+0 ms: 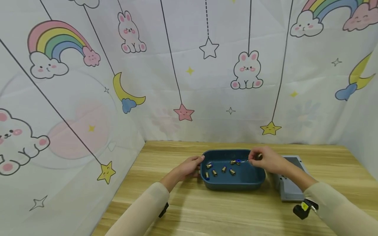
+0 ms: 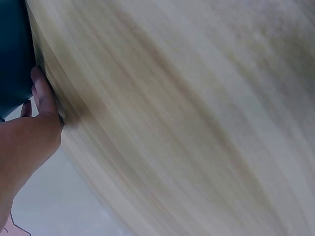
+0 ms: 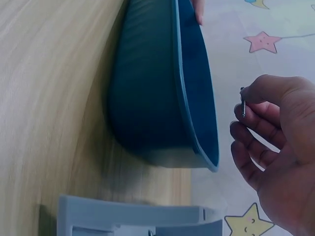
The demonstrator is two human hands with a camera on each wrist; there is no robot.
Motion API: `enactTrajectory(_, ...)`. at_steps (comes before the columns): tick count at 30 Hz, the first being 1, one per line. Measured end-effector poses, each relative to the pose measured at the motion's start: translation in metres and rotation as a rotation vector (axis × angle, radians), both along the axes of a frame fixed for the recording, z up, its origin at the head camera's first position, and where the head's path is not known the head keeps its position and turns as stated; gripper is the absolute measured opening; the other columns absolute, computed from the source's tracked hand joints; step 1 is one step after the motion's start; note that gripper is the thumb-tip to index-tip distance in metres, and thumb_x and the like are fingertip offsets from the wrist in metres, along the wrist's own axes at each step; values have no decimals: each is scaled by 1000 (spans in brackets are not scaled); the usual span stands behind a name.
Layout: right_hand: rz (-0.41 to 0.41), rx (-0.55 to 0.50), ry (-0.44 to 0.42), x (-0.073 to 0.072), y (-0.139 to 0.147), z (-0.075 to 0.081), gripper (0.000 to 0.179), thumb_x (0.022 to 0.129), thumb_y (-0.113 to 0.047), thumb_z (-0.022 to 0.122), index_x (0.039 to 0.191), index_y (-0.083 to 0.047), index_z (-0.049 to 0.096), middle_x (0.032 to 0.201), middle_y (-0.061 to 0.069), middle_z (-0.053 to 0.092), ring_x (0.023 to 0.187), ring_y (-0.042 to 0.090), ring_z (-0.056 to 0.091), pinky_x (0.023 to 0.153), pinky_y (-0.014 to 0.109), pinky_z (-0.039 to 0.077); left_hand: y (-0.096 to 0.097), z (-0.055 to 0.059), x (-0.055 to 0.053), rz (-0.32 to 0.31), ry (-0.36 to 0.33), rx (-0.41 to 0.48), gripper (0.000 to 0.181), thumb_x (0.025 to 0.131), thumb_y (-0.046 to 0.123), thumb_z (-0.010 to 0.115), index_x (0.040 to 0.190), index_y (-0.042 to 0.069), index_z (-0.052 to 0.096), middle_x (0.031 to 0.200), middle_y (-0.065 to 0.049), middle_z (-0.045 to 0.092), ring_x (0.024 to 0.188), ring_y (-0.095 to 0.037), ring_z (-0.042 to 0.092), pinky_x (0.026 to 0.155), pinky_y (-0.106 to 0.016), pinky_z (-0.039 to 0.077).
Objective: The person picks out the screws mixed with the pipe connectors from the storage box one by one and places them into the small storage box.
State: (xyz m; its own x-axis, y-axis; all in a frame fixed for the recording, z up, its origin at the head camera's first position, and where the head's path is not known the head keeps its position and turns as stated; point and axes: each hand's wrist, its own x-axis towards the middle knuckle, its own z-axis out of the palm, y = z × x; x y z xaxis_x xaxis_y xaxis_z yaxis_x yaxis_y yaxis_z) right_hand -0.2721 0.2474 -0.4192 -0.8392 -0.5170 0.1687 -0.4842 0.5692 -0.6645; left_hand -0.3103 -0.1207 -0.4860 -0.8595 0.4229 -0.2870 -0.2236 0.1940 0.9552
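A dark blue tray [image 1: 233,186] with rounded corners stands on the table. Several brass fittings with blue ends [image 1: 224,169] lie scattered inside it. At the tray's left end my left hand [image 1: 189,166] holds the wall, with a digit at the rim and fingers along the outside. Above the right end hovers my right hand [image 1: 267,160]. In the right wrist view it pinches a small, thin, screw-like metal piece [image 3: 243,104] between thumb and fingertip, its other fingers loosely curled. The metal piece is too small to identify surely.
A grey case [image 1: 290,191] lies right of the tray, partly hidden beneath my right forearm. The wooden table [image 1: 165,149] meets a white cloth [image 1: 212,98] printed with rabbits and stars behind and at the sides.
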Motion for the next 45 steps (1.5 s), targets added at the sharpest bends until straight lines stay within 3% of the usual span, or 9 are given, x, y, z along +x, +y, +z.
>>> enactTrajectory(14,-94,-45,28,3,22,2,6,103,-11,72,97,-8,72,92,-1,65,84,14,59,76,30,55,3,3,1,3,-1,5,56,115,43,48,148,-2,53,129,-19,63,110,-22,65,90,-39,62)
enactTrajectory(24,-152,-77,32,3,38,-5,6,103,-8,70,99,-4,72,92,3,67,82,12,60,70,27,55,2,2,1,17,-4,2,55,115,42,48,148,-3,53,127,-20,63,108,-23,65,90,-40,62)
enactTrajectory(45,-281,-2,79,4,78,-14,8,104,-14,71,102,-8,75,96,3,70,86,9,61,74,26,54,-1,2,1,15,-2,-8,56,114,43,48,148,-1,54,128,-19,64,111,-24,67,92,-42,61)
